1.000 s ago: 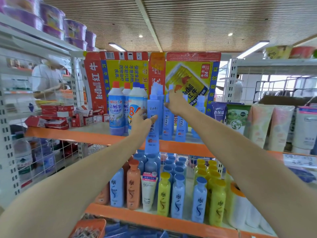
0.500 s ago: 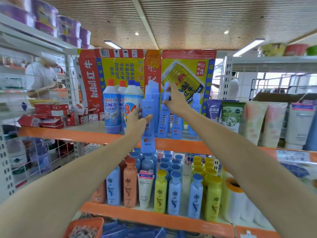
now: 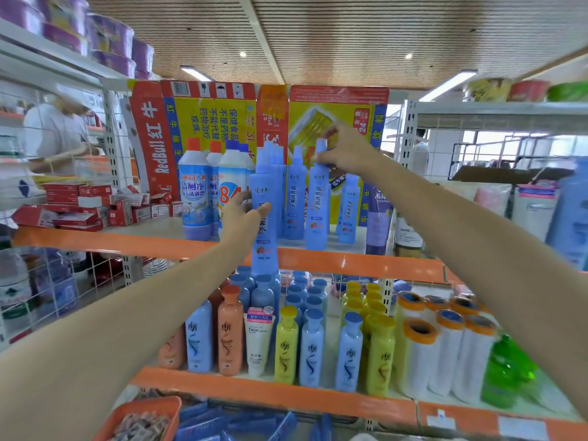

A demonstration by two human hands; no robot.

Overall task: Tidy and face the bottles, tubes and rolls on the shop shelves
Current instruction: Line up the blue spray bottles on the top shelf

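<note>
The left hand (image 3: pixel 241 218) is curling its fingers and thumb round a tall blue bottle (image 3: pixel 264 214), holding it out in front of the upper shelf (image 3: pixel 350 265) edge, seemingly off the board. Just beyond those fingers, the right hand (image 3: pixel 346 151) is pinching the neck of a second blue bottle (image 3: pixel 316 198) standing in the row, label forward. Behind its fingertips more blue bottles are standing unevenly. Below both hands, the shampoo bottles (image 3: pixel 313 348) and the rolls (image 3: pixel 445 345) are standing mostly faced. Facing looks partly done; the held bottle is awaiting a slot.
</note>
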